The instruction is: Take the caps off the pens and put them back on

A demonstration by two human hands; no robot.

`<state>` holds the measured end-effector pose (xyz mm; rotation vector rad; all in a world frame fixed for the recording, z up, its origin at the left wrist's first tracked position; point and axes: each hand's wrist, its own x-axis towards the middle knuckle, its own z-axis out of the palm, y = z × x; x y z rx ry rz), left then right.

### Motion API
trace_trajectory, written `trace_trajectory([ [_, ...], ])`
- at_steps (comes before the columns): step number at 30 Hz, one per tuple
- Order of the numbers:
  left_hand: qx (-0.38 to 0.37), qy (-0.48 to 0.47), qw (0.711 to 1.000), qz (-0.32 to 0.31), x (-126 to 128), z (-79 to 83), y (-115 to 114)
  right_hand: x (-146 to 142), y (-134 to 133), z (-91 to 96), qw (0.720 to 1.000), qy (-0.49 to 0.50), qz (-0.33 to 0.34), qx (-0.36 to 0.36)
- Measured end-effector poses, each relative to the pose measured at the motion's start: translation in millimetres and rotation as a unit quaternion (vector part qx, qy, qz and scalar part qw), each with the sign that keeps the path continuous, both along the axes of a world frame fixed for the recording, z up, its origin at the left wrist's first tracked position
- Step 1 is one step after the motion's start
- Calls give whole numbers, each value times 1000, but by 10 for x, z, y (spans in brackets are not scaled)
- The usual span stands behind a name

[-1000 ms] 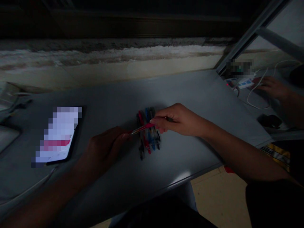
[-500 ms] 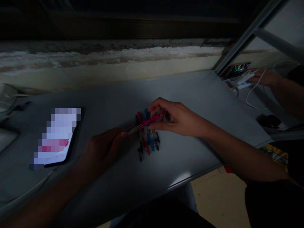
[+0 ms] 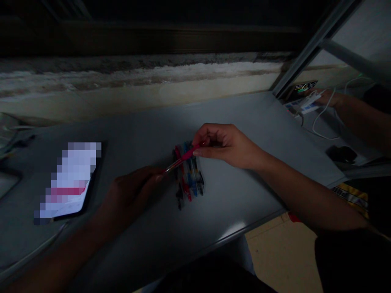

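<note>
A red pen [image 3: 184, 157] is held slanted above the grey table [image 3: 250, 122], tip end low at the left, back end high at the right. My right hand [image 3: 226, 144] pinches its upper end with thumb and fingers. My left hand [image 3: 131, 195] is closed round its lower tip end. Under the pen lies a row of several pens [image 3: 189, 179], black, red and blue, side by side on the table.
A phone [image 3: 69, 181] with a lit screen lies on the table at the left. At the far right another person's hand [image 3: 328, 97] rests by a white power strip [image 3: 305, 105] with cables. A dark object [image 3: 340, 154] lies on that neighbouring table. The table's front edge runs close to me.
My right hand has slid up the red pen and raised its back end, so the pen slants more steeply. The left hand stays on the tip end.
</note>
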<state>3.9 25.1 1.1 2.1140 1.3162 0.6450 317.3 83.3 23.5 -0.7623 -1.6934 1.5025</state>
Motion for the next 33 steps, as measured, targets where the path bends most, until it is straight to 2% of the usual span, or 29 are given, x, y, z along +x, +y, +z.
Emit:
trace_trajectory([
  [5,-26,2,999,-48,-5,3,3,-9,15,31,994,100,27,-45],
  [11,-31,-2,998,-52,53,91,-3,18,41,48,990,134,47,-11],
  [15,-24,-15,998,-60,56,103,1,36,45,88,996,87,-13,-21],
  [19,-18,-21,998,-56,38,68,8,36,47,152,991,84,-100,6],
  [23,-30,-14,998,-52,23,51,-3,37,75,174,987,93,-133,17],
  [27,-26,-13,998,-48,24,58,-13,37,87,123,990,78,-116,8],
  [33,-48,7,998,-38,48,82,-25,-66,-11,38,997,56,-25,-37],
])
